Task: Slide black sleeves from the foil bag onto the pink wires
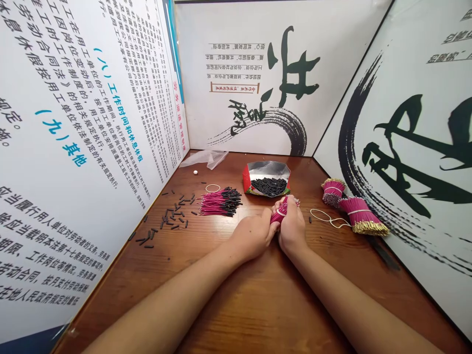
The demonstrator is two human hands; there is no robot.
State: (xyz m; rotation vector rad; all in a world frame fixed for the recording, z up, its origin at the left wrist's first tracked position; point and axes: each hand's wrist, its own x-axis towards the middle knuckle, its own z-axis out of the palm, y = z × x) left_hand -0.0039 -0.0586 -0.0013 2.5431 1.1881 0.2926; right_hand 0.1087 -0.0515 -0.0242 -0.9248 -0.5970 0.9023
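Note:
Both my hands are closed round one bundle of pink wires (280, 210), tied with a pale band, in front of the box. My left hand (254, 232) grips its left side and my right hand (292, 226) wraps the right side; the fingers partly hide it. Just beyond them stands an open red box (246, 180) with a silvery inside, holding many small black sleeves (270, 186). To the left lies a pile of pink wires (218, 202) whose right ends are capped in black.
Loose black sleeves (173, 216) are scattered at the left of the wooden table (243, 295). Two banded pink wire bundles (361, 214) and pale elastic bands (328, 218) lie at the right. A clear plastic bag (208, 159) is at the back. Printed panels (247, 132) enclose three sides.

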